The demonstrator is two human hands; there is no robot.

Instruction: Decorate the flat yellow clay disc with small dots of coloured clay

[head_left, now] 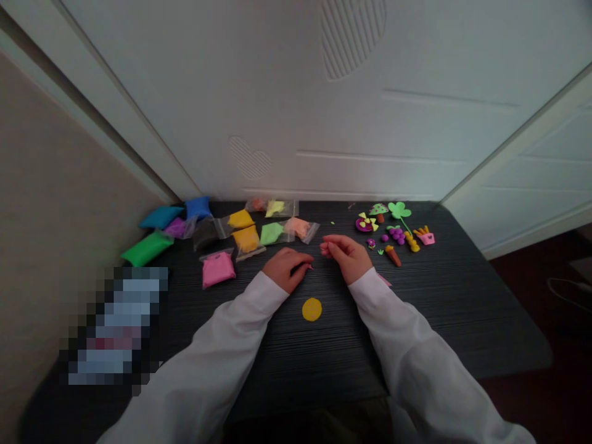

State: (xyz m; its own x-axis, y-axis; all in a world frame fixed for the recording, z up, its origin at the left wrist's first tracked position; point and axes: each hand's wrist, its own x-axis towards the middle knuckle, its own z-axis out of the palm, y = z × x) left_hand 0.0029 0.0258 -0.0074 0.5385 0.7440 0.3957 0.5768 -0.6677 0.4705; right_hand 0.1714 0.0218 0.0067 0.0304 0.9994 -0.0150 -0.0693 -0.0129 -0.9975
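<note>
My left hand [287, 270] is closed in a pinch above the dark table. A tiny pink bit of modelling clay [311, 267] shows at its fingertips. My right hand [348, 256] faces it a short way off, thumb and fingers pinched together. Whatever lies between those fingertips is too small to make out. On the table below and between both hands lies a flat, round yellow clay disc [311, 309], touched by neither hand. Beside my right cuff, partly covered by it, a flat pink piece [384, 280] pokes out.
Bags of coloured clay, among them a pink bag [219, 269] and a green bag [148, 248], stand at the left and back. Small clay figures, including a green clover [399, 210] and a brown cone [393, 255], sit back right. A white panel [296, 111] rises behind the table.
</note>
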